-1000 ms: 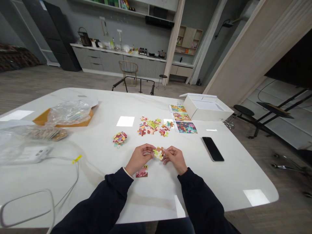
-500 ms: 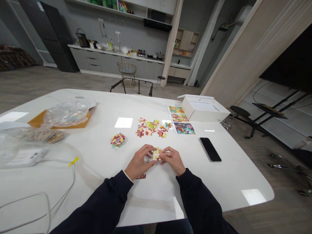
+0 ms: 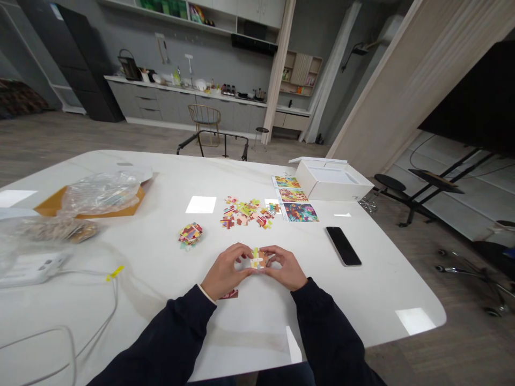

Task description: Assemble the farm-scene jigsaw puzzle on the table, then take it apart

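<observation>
Near the middle of the white bench, close to the front edge, the left hand and the right hand hold a small puzzle section between them. It seems to be more than one piece put together, though it is too small here to count the pieces or tell whether every joint is closed. By the look of things, only a small part is assembled. Beyond the hands, a loose spread of pieces lies unjoined, and a heaped pile of pieces sits apart to its left. A reddish piece shows beside the left wrist, partly covered by it. The printed picture sheets lie flat beyond the spread, next to the open white box.

Both forearms, in dark sleeves, reach forward from the near edge and angle inward. Each hand is curled in a pinch, thumb toward the body and fingers on the far side, gripping opposite sides of the section. The fingertips nearly meet along its near edge.
</observation>
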The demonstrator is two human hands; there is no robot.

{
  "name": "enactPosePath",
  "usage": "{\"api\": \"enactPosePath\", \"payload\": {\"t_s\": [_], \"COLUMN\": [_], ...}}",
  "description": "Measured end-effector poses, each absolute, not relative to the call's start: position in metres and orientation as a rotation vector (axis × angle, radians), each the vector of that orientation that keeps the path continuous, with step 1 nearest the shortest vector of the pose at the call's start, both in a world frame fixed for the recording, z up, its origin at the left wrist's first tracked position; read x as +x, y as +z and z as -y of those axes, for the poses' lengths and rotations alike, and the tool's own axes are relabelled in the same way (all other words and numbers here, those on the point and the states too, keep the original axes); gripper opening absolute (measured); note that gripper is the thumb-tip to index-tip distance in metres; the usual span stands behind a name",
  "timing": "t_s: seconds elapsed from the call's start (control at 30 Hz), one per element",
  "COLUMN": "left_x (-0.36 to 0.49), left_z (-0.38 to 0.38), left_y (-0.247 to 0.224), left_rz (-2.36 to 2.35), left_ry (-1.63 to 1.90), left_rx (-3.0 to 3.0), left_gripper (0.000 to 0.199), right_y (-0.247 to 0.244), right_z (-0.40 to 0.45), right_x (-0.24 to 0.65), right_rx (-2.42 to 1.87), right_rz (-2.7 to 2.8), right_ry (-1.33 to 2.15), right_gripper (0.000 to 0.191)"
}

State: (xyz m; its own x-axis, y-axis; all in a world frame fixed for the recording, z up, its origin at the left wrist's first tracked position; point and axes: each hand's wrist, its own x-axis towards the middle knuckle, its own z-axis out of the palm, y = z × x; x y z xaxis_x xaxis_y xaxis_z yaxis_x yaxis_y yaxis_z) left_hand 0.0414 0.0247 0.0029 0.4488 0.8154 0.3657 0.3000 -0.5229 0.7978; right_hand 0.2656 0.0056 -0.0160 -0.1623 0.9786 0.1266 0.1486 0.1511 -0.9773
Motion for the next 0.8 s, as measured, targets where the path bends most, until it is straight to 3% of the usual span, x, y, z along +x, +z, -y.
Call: {"api": "enactPosePath", "payload": {"t_s": [0.17,0.27,0.4,0.8], "left_x": [0.041,0.041,0.041,0.039], "left_z": [-0.024,-0.024,-0.024,-0.023], "left_y": [0.003,0.002,0.001,0.0], "left_rz": [-0.852,-0.847,-0.862,-0.837], "left_ry": [0.974,0.965,0.96,0.941], "left_rx": [2.084,2.115,2.137,2.176], "left_gripper": [0.028,0.032,0.026,0.019], "right_y": [-0.011,-0.004,-0.002,-0.015], "right_z": [-0.004,0.01,0.038,0.051], "right_x": [0.276,0.295,0.325,0.328], "right_rx": [-1.158,-1.242,-1.372,-1.483], "right_rz": [1.518,1.577,1.741,1.932], "right_ry": [1.196,1.051,0.835,0.739], "right_gripper": [0.055,0.052,0.048,0.058]}}
